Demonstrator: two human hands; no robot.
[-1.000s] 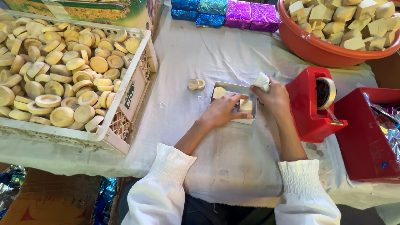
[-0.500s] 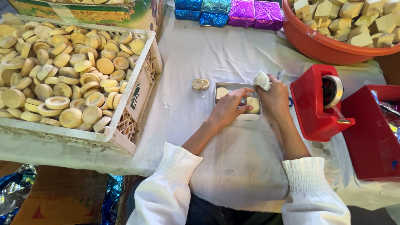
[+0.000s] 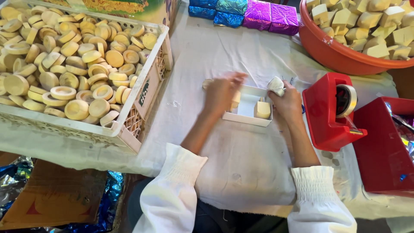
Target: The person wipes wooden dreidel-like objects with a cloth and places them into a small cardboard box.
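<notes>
A shallow white tray (image 3: 246, 113) is seen lying flat on the white cloth (image 3: 246, 159) near the middle of the table, just in front of the person. Inside it, toward its right end, a pale cream block (image 3: 261, 109) is stood upright; a second cream piece (image 3: 235, 100) is partly hidden at the tray's left end behind the left hand (image 3: 222, 92). That hand is placed over the tray's left rim, blurred, with its fingers spread apart and nothing clearly gripped. A small round cream piece (image 3: 207, 83) is glimpsed on the cloth just behind its fingers. The right hand (image 3: 288, 102) is rested at the tray's right edge, its fingers closed around a crumpled white wad (image 3: 276, 85), which is held above the tray's far right corner.

Just right of this hand a red tape dispenser (image 3: 327, 113) with a roll of tape (image 3: 347, 100) is set, and beyond it a red box (image 3: 381, 149). At the upper right an orange basin (image 3: 340, 54) filled with cream blocks is found. Along the far edge blue and purple foil-wrapped packets (image 3: 258, 14) are lined up. To the left a white plastic crate (image 3: 142, 97) is heaped with round cream discs (image 3: 64, 64). White gathered sleeves (image 3: 172, 194) are worn on both arms
</notes>
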